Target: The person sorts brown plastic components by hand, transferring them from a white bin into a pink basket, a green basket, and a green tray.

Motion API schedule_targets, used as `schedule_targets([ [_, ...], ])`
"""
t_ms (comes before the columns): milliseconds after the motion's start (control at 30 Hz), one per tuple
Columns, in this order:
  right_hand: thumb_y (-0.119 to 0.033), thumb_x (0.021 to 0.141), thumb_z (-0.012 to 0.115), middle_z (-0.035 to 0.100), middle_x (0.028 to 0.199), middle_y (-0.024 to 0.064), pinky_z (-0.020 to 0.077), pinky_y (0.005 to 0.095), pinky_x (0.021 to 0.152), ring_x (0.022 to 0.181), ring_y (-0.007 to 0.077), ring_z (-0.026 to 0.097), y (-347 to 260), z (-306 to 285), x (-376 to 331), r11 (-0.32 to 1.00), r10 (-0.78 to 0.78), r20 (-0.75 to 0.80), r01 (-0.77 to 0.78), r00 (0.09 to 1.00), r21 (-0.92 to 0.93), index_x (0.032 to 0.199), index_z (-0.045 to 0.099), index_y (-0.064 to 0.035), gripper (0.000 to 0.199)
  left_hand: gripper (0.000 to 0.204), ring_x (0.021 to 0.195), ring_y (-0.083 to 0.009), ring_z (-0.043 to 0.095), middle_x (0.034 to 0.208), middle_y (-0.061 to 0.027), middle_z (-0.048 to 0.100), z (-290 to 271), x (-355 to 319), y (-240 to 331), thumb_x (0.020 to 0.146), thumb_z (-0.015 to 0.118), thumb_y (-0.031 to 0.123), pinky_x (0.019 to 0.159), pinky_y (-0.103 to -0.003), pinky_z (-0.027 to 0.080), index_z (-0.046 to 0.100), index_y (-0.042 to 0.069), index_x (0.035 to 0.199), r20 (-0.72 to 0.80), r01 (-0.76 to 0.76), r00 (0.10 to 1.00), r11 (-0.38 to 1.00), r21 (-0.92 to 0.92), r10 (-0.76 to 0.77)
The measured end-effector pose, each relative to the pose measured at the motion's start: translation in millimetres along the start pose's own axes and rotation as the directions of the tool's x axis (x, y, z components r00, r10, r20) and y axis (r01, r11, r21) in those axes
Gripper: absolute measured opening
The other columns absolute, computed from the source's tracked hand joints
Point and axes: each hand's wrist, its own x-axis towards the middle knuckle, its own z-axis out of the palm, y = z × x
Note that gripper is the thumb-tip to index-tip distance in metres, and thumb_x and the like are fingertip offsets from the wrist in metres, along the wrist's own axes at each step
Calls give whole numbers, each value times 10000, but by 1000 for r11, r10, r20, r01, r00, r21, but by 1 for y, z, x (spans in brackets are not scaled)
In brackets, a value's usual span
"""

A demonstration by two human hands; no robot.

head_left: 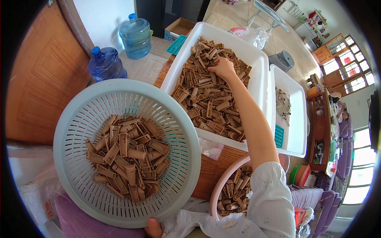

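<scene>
A round grey-blue slotted plastic basket (71, 158) fills the near left, with a pile of brown plastic parts (127, 158) inside, half-round and trough-like in shape. At its near rim shows part of my left hand (154, 227), gripping the edge; most of the fingers are hidden. My right arm stretches out to a large white tub (258, 63) heaped with the same brown parts. Down among them is my right hand (223, 67), fingers curled and closed at the top of the heap. What it pinches appears to be one brown part, mostly covered by the fingers.
A pink basin (216, 194) of brown parts stands beneath my right forearm. Right of the tub sits a second white tub (299, 119) with small pieces and a teal tray (279, 136). Two blue water jugs (135, 37) and a cardboard box (180, 27) are at the back.
</scene>
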Motion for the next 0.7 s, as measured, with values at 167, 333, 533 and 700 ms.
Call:
schedule_targets([
  [167, -325, 561, 719, 593, 878, 142, 459, 328, 707, 781, 251, 575, 4, 1, 3, 999, -26, -22, 27, 999, 32, 921, 550, 4, 516, 734, 1142, -256, 337, 1289, -111, 289, 8, 3, -5, 733, 559, 345, 942, -400, 268, 196, 72, 1309, -11, -44, 999, 999, 23, 44],
  [333, -302, 517, 739, 585, 895, 160, 443, 324, 762, 852, 266, 564, 18, 6, 8, 984, 69, 54, -77, 996, 160, 930, 544, 15, 557, 741, 1142, -257, 339, 1289, -113, 290, 65, 25, -13, 728, 566, 344, 943, -404, 270, 196, 70, 1308, -603, 617, 787, -146, 773, 129],
  [533, -285, 525, 735, 571, 969, 163, 436, 327, 781, 893, 267, 552, 2, 5, 0, 988, -40, 22, 37, 999, 149, 970, 545, 19, 571, 759, 1144, -264, 337, 1288, -123, 288, 0, 6, -13, 723, 569, 330, 948, -422, 264, 174, 61, 1313, -3, -39, 999, 999, -23, 39],
  [700, -224, 590, 717, 608, 816, 125, 465, 265, 600, 638, 164, 575, 11, -8, -6, 937, -35, 202, -38, 979, 348, 946, 577, 5, 446, 764, 1152, -268, 330, 1296, -128, 279, 68, 27, -20, 721, 566, 319, 951, -422, 259, 163, 56, 1314, -586, 604, 796, -130, 787, 152],
])
